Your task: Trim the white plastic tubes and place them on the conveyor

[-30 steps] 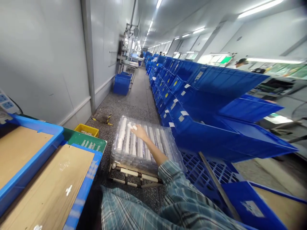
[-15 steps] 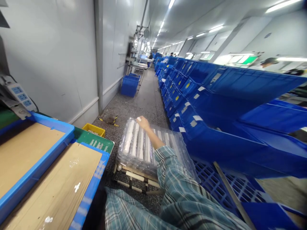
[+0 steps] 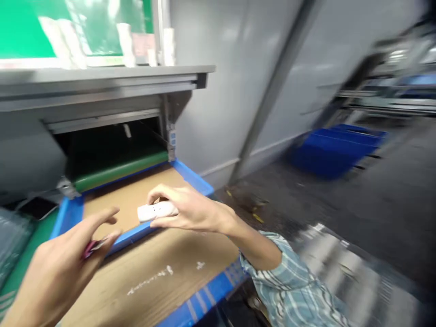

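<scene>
Holding the white part (image 3: 158,211) in your right hand (image 3: 195,210), between thumb and fingers, you have it at the near rim of the blue tray (image 3: 135,233). Your left hand (image 3: 61,256) is apart from it, with a small pink item (image 3: 90,249) gripped. A loose grip could let the part drop onto this rim; careless closing of hands might let the pink item scratch it.

Plastic, cardboard, cloth
The white piece (image 3: 156,211) and blue tray (image 3: 195,177) look like smooth plastic; the sheet (image 3: 153,265), matt cardboard; the sleeve (image 3: 291,277), woven cloth; the wall (image 3: 221,100), smooth and faintly shiny.
</scene>
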Demonstrator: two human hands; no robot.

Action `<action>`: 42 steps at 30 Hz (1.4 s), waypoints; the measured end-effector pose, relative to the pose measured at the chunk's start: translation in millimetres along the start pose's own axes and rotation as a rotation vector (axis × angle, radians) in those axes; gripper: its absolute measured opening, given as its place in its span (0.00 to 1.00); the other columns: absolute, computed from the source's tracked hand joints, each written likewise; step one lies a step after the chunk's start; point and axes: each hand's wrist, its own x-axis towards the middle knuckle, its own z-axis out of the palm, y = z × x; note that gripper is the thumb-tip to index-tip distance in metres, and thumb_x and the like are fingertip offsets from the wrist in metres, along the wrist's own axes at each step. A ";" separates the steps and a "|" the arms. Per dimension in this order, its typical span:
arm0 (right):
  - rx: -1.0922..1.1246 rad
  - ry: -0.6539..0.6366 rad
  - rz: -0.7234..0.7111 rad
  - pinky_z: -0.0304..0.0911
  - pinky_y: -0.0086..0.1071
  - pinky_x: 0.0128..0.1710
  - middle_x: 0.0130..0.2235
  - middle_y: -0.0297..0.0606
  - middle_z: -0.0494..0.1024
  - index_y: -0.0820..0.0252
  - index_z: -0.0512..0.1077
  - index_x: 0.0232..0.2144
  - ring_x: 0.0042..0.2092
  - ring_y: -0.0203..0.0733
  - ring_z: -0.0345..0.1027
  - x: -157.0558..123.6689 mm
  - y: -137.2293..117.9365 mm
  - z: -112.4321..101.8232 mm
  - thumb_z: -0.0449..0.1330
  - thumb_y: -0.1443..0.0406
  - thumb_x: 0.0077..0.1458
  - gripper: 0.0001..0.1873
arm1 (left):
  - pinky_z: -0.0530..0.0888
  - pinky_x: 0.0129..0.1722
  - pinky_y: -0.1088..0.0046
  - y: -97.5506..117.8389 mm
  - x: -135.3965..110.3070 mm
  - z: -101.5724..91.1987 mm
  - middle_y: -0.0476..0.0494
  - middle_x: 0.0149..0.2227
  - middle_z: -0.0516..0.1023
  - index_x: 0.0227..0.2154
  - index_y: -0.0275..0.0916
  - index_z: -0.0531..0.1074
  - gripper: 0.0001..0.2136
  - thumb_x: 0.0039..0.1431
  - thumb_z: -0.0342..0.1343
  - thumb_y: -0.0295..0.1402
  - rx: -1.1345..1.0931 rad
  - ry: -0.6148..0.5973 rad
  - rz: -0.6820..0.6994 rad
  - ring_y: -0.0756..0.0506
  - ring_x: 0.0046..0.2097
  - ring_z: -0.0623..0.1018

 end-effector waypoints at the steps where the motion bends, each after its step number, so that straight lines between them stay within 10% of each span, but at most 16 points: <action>1: 0.037 -0.016 -0.031 0.72 0.32 0.47 0.51 0.37 0.82 0.53 0.71 0.56 0.48 0.43 0.79 17.7 -7.5 8.6 0.71 0.58 0.63 0.23 | 0.79 0.33 0.77 0.6 2.6 -3.6 0.50 0.46 0.87 0.59 0.49 0.73 0.19 0.75 0.50 0.52 0.016 0.011 0.006 0.51 0.27 0.82; 15: 0.618 0.073 -0.062 0.75 0.33 0.47 0.47 0.36 0.85 0.54 0.80 0.51 0.45 0.42 0.79 63.7 1.4 30.6 0.73 0.60 0.60 0.18 | 0.72 0.28 0.79 -3.9 18.0 -12.1 0.50 0.38 0.83 0.53 0.44 0.73 0.13 0.76 0.53 0.44 0.082 0.139 0.034 0.54 0.23 0.73; 42: 0.741 0.104 0.008 0.78 0.34 0.45 0.42 0.36 0.87 0.55 0.82 0.49 0.41 0.42 0.82 62.7 8.7 32.2 0.76 0.57 0.55 0.21 | 0.70 0.27 0.79 -1.0 21.5 0.2 0.51 0.37 0.82 0.54 0.43 0.72 0.12 0.76 0.54 0.42 0.053 0.163 0.038 0.54 0.24 0.72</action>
